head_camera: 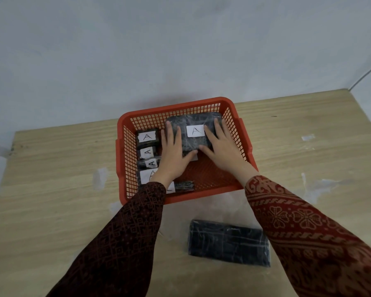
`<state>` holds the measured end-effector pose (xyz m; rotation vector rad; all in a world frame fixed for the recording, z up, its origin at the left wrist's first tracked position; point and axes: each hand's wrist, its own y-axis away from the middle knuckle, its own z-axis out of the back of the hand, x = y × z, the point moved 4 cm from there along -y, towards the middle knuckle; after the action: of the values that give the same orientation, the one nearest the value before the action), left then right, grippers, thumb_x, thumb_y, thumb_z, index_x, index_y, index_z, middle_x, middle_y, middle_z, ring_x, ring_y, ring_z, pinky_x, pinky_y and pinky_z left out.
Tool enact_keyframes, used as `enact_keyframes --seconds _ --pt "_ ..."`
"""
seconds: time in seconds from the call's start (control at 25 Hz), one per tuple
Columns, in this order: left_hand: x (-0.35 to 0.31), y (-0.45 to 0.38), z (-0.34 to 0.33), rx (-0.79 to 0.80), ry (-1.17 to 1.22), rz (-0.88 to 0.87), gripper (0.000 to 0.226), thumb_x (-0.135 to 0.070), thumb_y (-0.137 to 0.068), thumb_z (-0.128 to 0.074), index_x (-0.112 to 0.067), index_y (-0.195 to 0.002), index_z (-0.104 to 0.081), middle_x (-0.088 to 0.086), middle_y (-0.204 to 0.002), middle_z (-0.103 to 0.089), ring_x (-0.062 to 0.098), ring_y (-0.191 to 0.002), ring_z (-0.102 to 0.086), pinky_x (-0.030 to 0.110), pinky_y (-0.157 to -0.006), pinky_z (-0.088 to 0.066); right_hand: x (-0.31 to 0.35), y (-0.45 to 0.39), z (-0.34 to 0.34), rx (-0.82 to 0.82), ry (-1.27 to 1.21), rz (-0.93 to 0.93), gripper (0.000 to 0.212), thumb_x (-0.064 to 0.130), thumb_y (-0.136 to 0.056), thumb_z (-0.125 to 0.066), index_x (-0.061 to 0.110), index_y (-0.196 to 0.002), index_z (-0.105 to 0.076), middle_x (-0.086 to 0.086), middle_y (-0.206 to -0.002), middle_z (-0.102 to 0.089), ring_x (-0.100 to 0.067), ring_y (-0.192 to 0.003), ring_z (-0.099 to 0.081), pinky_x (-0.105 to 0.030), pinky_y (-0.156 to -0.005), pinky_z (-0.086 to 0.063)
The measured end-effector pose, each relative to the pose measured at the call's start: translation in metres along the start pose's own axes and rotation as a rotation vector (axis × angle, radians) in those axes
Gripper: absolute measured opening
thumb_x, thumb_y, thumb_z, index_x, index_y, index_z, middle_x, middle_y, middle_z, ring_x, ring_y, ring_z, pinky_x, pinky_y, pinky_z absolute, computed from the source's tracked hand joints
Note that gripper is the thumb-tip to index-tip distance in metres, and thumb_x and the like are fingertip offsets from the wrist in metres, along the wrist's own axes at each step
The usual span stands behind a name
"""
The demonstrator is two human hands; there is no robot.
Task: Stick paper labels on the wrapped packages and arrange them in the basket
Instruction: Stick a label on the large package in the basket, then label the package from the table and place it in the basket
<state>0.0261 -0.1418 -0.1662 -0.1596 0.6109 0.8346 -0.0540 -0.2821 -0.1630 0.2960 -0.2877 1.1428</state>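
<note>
An orange mesh basket (pixel 242 133) stands on the wooden table. In its far right part lies a large dark wrapped package (pixel 193 122) with a white label (pixel 195 131) marked "A". My left hand (pixel 174 153) grips the package's left side and my right hand (pixel 221 146) grips its right side. Down the basket's left side sit several smaller wrapped packages (pixel 148 137) with "A" labels, partly hidden by my left arm. One more dark wrapped package (pixel 227 242), showing no label, lies on the table in front of the basket.
The wooden table (pixel 51 189) ends at a pale wall behind the basket. Scraps of clear tape or film (pixel 100 177) lie left and right of the basket. A white cable (pixel 366 76) runs down the wall at the far right.
</note>
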Motion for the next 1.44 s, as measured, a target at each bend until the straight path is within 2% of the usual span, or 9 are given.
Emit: enact_keyframes --seconds 0.16,0.36,0.56,0.72,0.88,1.04,1.16,1.28,1.44 --pt "-0.001 -0.003 -0.003 0.081 -0.294 0.031 0.088 -0.061 -0.092 -0.033 -0.011 -0.15 0.01 0.011 -0.158 0.019 0.034 -0.142 0.022 0.046 -0.116 0.004 0.007 0.006 0.005 0.07 0.067 0.003 0.068 0.043 -0.097 -0.04 0.012 -0.15 -0.011 -0.018 -0.16 0.002 -0.031 -0.148 0.006 -0.044 -0.121 -0.004" --pt "-0.033 0.007 0.017 0.084 -0.298 0.125 0.068 -0.047 -0.096 -0.042 -0.016 -0.151 -0.017 0.016 -0.159 -0.003 0.036 -0.145 0.004 0.049 -0.118 -0.004 0.022 0.081 0.034 -0.073 -0.149 0.103 0.042 0.021 -0.091 -0.056 0.011 -0.132 -0.05 -0.018 -0.154 -0.027 -0.034 -0.146 -0.016 -0.047 -0.12 -0.018" --pt "-0.074 0.093 0.033 -0.153 -0.01 -0.225 0.039 -0.023 -0.095 -0.052 -0.013 -0.132 -0.052 0.013 -0.143 -0.045 0.028 -0.138 -0.031 0.045 -0.113 -0.027 0.003 0.192 0.038 -0.174 -0.206 0.241 0.02 0.004 -0.085 -0.064 0.005 -0.105 -0.065 -0.019 -0.129 -0.056 -0.033 -0.125 -0.048 -0.04 -0.106 -0.039" --pt "-0.075 0.184 0.006 -0.103 0.063 -0.335 0.032 -0.012 -0.094 -0.051 -0.011 -0.125 -0.058 0.009 -0.131 -0.054 0.021 -0.126 -0.045 0.036 -0.108 -0.036 -0.026 0.251 0.015 -0.057 -0.167 0.216 0.029 0.022 -0.083 -0.07 0.01 -0.109 -0.064 -0.015 -0.128 -0.056 -0.033 -0.123 -0.049 -0.049 -0.098 -0.046" --pt "-0.053 0.233 -0.037 0.043 -0.051 -0.243 0.04 -0.016 -0.093 -0.055 -0.011 -0.132 -0.053 0.014 -0.141 -0.045 0.028 -0.134 -0.037 0.047 -0.11 -0.034 -0.052 0.28 -0.017 0.236 -0.03 0.179 0.07 0.051 -0.08 -0.064 0.029 -0.141 -0.035 -0.004 -0.155 -0.022 -0.026 -0.144 -0.015 -0.046 -0.116 -0.023" --pt "-0.03 0.248 -0.064 0.164 -0.18 -0.119 0.071 -0.034 -0.092 -0.057 -0.026 -0.151 -0.019 0.005 -0.16 0.005 0.021 -0.146 0.01 0.037 -0.118 -0.012 -0.062 0.283 -0.027 0.272 0.037 0.208 0.08 0.027 -0.081 -0.068 0.034 -0.146 -0.021 0.0 -0.16 -0.006 -0.022 -0.147 -0.002 -0.047 -0.117 -0.023" --pt "-0.026 0.253 -0.073 0.159 -0.129 -0.073 0.084 -0.017 -0.085 -0.066 -0.029 -0.151 -0.014 0.0 -0.16 0.009 0.018 -0.147 0.007 0.03 -0.112 -0.023 -0.063 0.278 -0.024 0.299 -0.041 0.239 0.073 0.019 -0.087 -0.063 0.03 -0.147 -0.023 -0.002 -0.161 -0.007 -0.022 -0.148 0.0 -0.043 -0.118 -0.024" --pt "-0.032 0.246 -0.065 0.045 0.087 0.007 0.072 -0.004 -0.082 -0.067 -0.022 -0.145 -0.035 0.002 -0.159 -0.015 0.017 -0.145 -0.014 0.023 -0.111 -0.023 -0.065 0.274 -0.009 0.314 -0.161 0.27 0.065 0.027 -0.089 -0.06 0.028 -0.146 -0.029 0.003 -0.158 -0.02 -0.017 -0.147 -0.007 -0.034 -0.117 -0.019" --pt "-0.039 0.232 -0.037 -0.039 0.376 0.08 0.054 -0.019 -0.074 -0.079 -0.028 -0.122 -0.057 -0.009 -0.119 -0.06 -0.005 -0.107 -0.054 0.019 -0.096 -0.046 -0.074 0.264 0.029 0.143 -0.451 0.165 0.038 0.029 -0.09 -0.059 0.03 -0.127 -0.051 0.006 -0.122 -0.061 -0.014 -0.116 -0.055 -0.026 -0.098 -0.048"
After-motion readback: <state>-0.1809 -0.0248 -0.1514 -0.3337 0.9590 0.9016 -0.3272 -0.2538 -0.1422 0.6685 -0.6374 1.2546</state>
